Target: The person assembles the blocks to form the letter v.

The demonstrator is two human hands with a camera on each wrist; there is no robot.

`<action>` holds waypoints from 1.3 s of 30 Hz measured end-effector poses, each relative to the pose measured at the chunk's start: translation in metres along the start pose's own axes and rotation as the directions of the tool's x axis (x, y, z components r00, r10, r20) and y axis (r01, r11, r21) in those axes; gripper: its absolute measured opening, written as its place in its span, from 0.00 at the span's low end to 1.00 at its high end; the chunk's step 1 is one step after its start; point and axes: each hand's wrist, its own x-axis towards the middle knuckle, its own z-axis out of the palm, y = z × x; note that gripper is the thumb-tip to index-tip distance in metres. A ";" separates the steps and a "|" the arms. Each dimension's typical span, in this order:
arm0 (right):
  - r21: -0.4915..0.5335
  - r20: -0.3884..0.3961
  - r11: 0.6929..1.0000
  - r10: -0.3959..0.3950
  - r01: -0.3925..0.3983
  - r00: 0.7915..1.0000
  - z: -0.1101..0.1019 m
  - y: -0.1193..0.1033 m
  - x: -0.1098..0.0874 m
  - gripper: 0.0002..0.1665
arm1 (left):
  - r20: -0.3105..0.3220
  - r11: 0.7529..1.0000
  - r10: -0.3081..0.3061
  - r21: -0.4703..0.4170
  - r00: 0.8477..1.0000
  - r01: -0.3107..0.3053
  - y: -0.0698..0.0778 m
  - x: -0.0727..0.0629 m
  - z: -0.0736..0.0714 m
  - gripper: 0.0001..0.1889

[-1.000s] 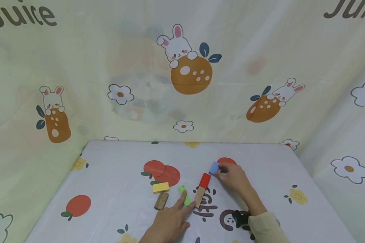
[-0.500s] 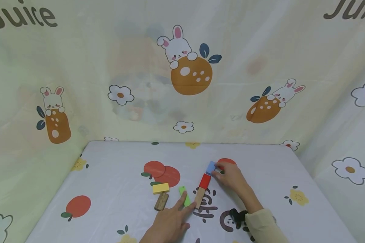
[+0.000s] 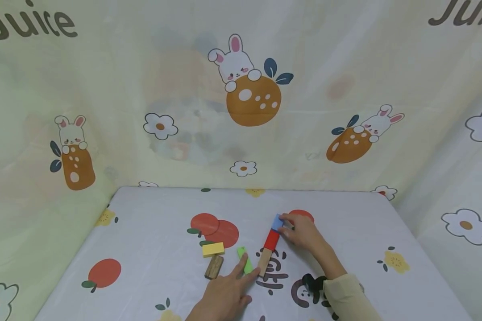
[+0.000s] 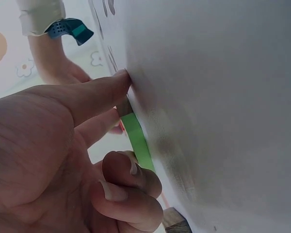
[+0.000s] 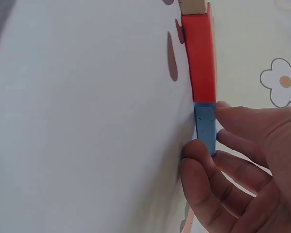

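In the head view, my right hand (image 3: 305, 234) pinches a blue block (image 3: 276, 222) at the far end of a row. Against its near end lies a red block (image 3: 271, 240), followed by a light wooden block (image 3: 265, 262). The right wrist view shows the blue block (image 5: 205, 127) end to end with the red one (image 5: 200, 58), thumb and fingers around it. My left hand (image 3: 224, 294) reaches in from the front. One straight finger lies over a green block (image 3: 241, 253), while another touches the near end of the light wooden block. Its remaining fingers curl under, holding nothing.
Left of the green block lie a yellow block (image 3: 213, 249) and, just in front of it, a dark wooden block (image 3: 214, 267). A printed white cloth (image 3: 152, 240) covers the table. Patterned curtains (image 3: 193, 80) close off the back and sides.
My right hand has moved the blue block a little left, from beside the red block's far end into line with it. The left hand has stayed in place.
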 end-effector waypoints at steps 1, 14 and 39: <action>0.005 0.004 1.000 0.005 -0.005 1.000 -0.001 -0.001 0.000 0.26 | -0.002 1.000 0.000 0.002 1.000 0.000 0.000 0.000 0.000 0.37; -0.002 0.034 1.000 0.009 -0.009 0.999 -0.005 -0.008 -0.004 0.23 | -0.015 1.000 0.005 -0.007 1.000 -0.005 0.000 -0.001 0.002 0.37; -0.134 0.152 0.987 -0.073 0.094 0.986 -0.006 -0.038 -0.042 0.45 | -0.013 1.000 0.011 0.019 1.000 -0.011 0.000 0.000 0.002 0.37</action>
